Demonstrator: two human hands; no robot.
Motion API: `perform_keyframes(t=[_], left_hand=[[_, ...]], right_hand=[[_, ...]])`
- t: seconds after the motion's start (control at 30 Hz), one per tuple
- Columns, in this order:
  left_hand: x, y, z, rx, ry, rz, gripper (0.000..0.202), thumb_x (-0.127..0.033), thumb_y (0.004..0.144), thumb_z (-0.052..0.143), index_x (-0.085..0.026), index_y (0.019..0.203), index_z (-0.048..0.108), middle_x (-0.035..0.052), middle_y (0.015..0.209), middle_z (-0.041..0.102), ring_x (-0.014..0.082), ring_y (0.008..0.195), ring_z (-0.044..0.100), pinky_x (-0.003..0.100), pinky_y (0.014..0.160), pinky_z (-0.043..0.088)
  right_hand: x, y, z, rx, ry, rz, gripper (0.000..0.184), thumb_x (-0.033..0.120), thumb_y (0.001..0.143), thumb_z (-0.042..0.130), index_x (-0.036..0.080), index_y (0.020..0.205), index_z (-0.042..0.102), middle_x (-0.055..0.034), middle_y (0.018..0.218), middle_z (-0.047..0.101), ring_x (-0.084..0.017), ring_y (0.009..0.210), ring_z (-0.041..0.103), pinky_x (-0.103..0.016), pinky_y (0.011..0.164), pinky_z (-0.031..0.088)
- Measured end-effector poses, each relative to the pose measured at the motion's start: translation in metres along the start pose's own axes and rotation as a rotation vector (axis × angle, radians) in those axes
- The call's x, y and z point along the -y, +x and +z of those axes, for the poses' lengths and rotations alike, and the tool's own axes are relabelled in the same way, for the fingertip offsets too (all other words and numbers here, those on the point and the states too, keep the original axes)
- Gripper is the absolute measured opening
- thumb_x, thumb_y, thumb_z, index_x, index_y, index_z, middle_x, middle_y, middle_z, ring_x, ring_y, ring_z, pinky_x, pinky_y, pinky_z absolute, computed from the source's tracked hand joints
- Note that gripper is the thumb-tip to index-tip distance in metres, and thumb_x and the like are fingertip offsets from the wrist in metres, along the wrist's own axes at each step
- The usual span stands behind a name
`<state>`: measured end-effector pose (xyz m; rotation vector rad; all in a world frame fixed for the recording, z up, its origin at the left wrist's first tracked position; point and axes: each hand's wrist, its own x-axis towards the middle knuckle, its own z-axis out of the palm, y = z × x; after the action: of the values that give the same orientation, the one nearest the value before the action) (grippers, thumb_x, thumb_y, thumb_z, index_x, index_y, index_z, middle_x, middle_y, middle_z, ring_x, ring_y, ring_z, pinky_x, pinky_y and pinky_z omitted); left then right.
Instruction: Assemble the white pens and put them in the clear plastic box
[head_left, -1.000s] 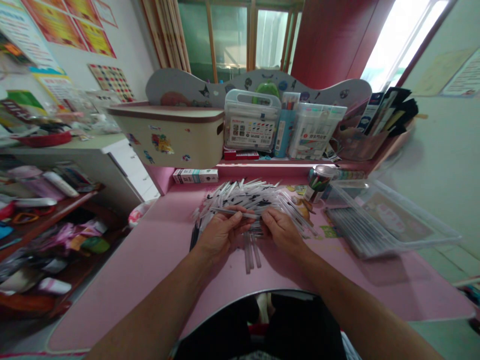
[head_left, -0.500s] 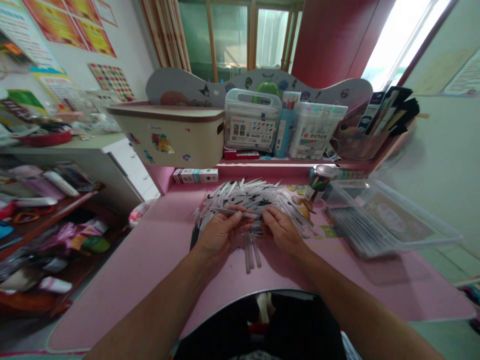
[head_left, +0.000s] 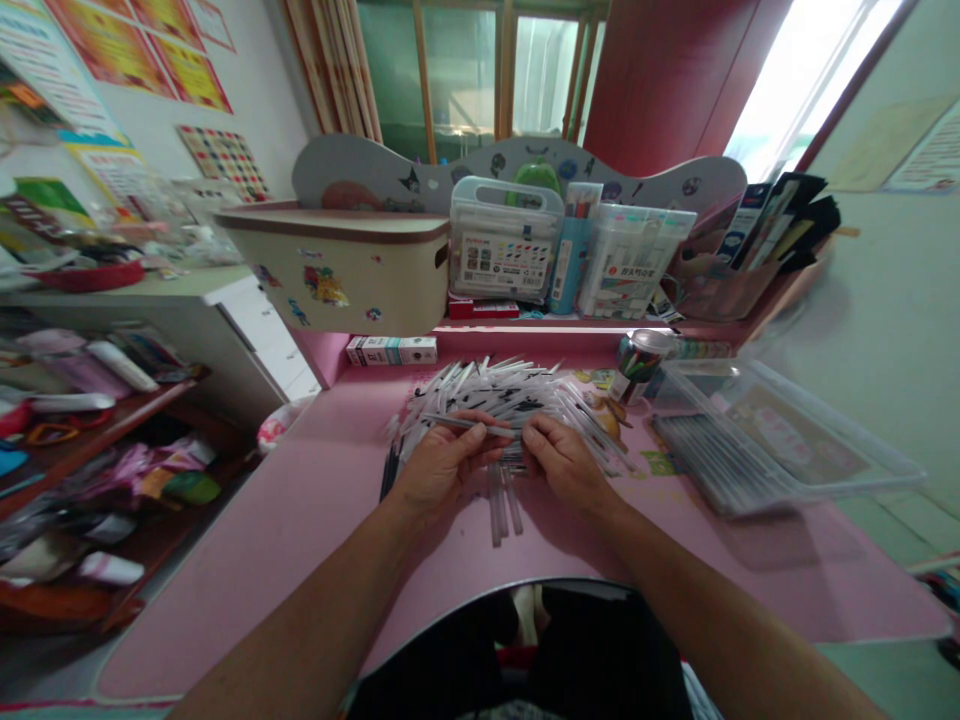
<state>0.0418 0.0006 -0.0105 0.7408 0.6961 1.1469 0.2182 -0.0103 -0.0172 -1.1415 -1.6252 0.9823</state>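
Observation:
My left hand pinches a slim, clear-barrelled pen, which lies level across its fingers. At the pen's right end, my right hand has its thumb and fingers pressed together; the tip between them is hidden. Just beyond both hands spreads a heaped pile of pens and pen parts, clear and whitish with some black pieces. Several clear tubes stick out toward me on the desk between my wrists.
The pink desk carries a clear plastic box with rows of pens at right, and a can behind it. A small carton lies at back left. Above, a shelf holds a beige bin and marker cases.
Almost nothing has moved. The pen and my fingers have shifted only very slightly, with both hands still in the same place over the pile's near edge.

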Motion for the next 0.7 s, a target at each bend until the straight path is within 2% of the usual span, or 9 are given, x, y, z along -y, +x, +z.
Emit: perform_keyframes(t=[0.13,0.27,0.33,0.4,0.5,0.6,0.7], left_hand=[[0.001,0.001,-0.002,0.003,-0.001,0.005,0.011,-0.013,0.079,0.073,-0.013,0.088,0.066,0.0096,0.093,0.078,0.0157,0.079,0.075,0.021,0.069,0.060],[0.001,0.001,-0.002,-0.075,-0.005,0.029,0.014,-0.016,0.079,0.073,-0.014,0.090,0.064,0.0087,0.090,0.077,0.0164,0.074,0.075,0.021,0.063,0.060],[-0.001,0.003,-0.003,-0.122,-0.013,0.052,0.013,-0.019,0.081,0.072,-0.014,0.089,0.062,0.0079,0.086,0.077,0.0158,0.071,0.074,0.021,0.060,0.059],[-0.003,0.004,-0.004,-0.170,-0.031,0.087,0.012,-0.024,0.086,0.067,-0.015,0.087,0.060,0.0070,0.081,0.076,0.0148,0.067,0.073,0.020,0.057,0.058],[-0.008,0.006,-0.007,-0.253,-0.086,0.142,0.013,-0.030,0.093,0.056,-0.017,0.088,0.056,0.0037,0.075,0.073,0.0154,0.063,0.072,0.021,0.053,0.056],[-0.013,0.005,-0.007,-0.333,-0.134,0.168,0.014,-0.032,0.096,0.049,-0.021,0.089,0.051,-0.0004,0.070,0.069,0.0187,0.064,0.074,0.022,0.050,0.055],[-0.016,0.004,-0.003,-0.369,-0.132,0.188,0.015,-0.035,0.095,0.051,-0.022,0.090,0.048,-0.0019,0.071,0.067,0.0192,0.064,0.074,0.022,0.050,0.055]], right_hand=[[0.001,0.000,0.000,-0.004,0.026,0.013,0.036,0.041,0.095,0.047,0.021,0.065,0.047,0.0031,0.057,0.046,-0.012,0.055,0.043,-0.026,0.052,0.033],[-0.004,0.003,-0.001,-0.054,0.107,0.016,0.033,0.043,0.095,0.048,0.021,0.070,0.050,0.0039,0.056,0.048,-0.010,0.050,0.042,-0.024,0.048,0.032],[-0.007,0.005,-0.004,-0.165,0.201,0.003,0.025,0.043,0.093,0.050,0.021,0.083,0.053,0.0060,0.055,0.048,-0.010,0.046,0.040,-0.023,0.045,0.030],[-0.008,0.008,-0.009,-0.329,0.286,-0.029,0.020,0.042,0.092,0.051,0.022,0.095,0.052,0.0074,0.058,0.050,-0.009,0.045,0.039,-0.021,0.044,0.030],[-0.005,0.011,-0.018,-0.529,0.349,-0.076,0.020,0.040,0.090,0.054,0.024,0.100,0.049,0.0069,0.065,0.053,-0.008,0.047,0.041,-0.020,0.044,0.033],[-0.002,0.013,-0.023,-0.610,0.388,-0.093,0.020,0.039,0.089,0.055,0.024,0.101,0.049,0.0059,0.069,0.054,-0.007,0.050,0.043,-0.019,0.045,0.034],[0.000,0.014,-0.023,-0.613,0.407,-0.096,0.020,0.038,0.089,0.055,0.023,0.102,0.050,0.0051,0.073,0.054,-0.007,0.052,0.043,-0.019,0.046,0.034]])
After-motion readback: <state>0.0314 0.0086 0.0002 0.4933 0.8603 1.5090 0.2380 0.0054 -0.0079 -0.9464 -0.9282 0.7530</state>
